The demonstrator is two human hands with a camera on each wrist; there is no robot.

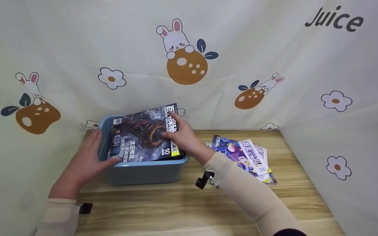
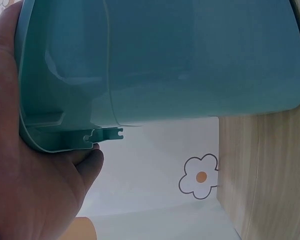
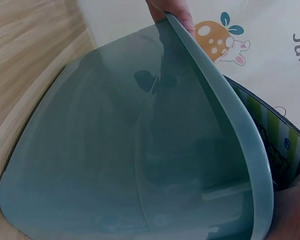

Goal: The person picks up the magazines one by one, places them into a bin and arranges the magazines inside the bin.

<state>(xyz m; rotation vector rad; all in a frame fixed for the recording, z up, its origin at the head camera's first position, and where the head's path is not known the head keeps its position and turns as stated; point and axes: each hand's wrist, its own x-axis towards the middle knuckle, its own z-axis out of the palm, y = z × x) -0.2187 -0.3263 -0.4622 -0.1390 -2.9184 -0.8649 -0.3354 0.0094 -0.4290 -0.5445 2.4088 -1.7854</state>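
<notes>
A blue-grey plastic bin [image 1: 143,173] stands on the table, with a dark-covered magazine [image 1: 136,131] lying tilted in its mouth, its far right corner raised above the rim. My left hand [image 1: 85,160] grips the bin's left rim, the thumb reaching over the near corner; in the left wrist view, fingertips [image 2: 91,166] curl under the rim. At the magazine's right edge, my right hand [image 1: 187,137] holds it with the thumb on the cover. The right wrist view shows the magazine's green-striped underside [image 3: 277,135] above the bin's rim. Whatever lies beneath the magazine is hidden.
Several magazines [image 1: 231,150] lie overlapping on the wooden table [image 1: 182,209] to the right of the bin, partly behind my right forearm. A pale curtain [image 1: 136,101] printed with rabbits and flowers hangs close behind the bin and along both sides.
</notes>
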